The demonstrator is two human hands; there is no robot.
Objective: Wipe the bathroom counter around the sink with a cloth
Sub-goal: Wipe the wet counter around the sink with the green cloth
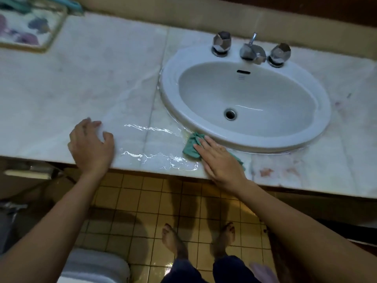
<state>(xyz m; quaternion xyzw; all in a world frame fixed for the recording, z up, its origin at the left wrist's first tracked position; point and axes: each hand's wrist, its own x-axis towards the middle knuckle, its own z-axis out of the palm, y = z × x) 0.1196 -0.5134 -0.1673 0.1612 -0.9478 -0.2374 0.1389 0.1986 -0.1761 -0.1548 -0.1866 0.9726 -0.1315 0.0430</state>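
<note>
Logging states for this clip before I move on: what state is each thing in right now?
cloth: bunched, pressed on the counter at the front rim of the sink.
right hand: flat, fingers straight, pressing the cloth.
left hand: resting on the counter edge, holding nothing.
counter: wet between the hands, reddish stains at front right.
sink: empty, drain open.
faucet: no water running.

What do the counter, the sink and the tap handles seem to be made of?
Pale veined counter: probably polished marble, from faint veins and slab seams. White oval sink: glazed ceramic, glossy highlights. Faceted silver tap handles: likely chromed metal, reflective.
</note>
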